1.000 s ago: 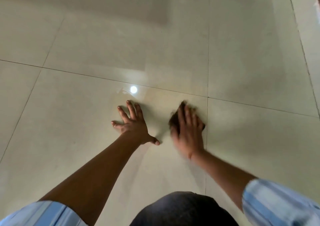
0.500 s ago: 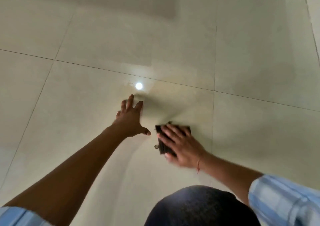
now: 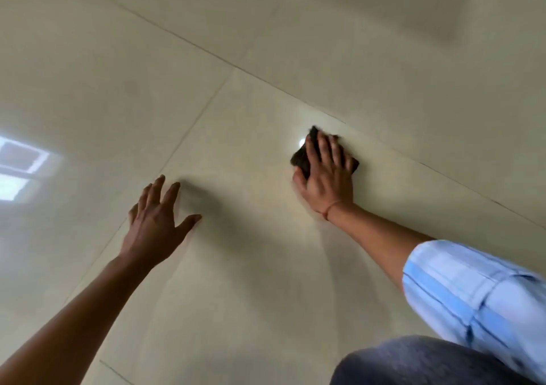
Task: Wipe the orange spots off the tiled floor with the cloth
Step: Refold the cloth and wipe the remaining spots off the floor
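A dark folded cloth [image 3: 302, 156] lies flat on the cream tiled floor [image 3: 254, 266]. My right hand [image 3: 326, 175] presses down on it with fingers spread over its top; only the cloth's left and far edges show. My left hand [image 3: 156, 222] rests palm down on the floor to the left, fingers apart, holding nothing. I can make out no orange spots on the tiles in this blurred view.
Thin grout lines cross the glossy tiles. A bright round light reflection [image 3: 301, 142] sits at the cloth's far-left corner, and a window reflection [image 3: 20, 172] glares at the left edge. My knee [image 3: 413, 361] fills the bottom right.
My right hand has pushed the cloth forward, away from me, up to the round light reflection. The view has swung and tilted; my left hand now sits farther from the cloth.
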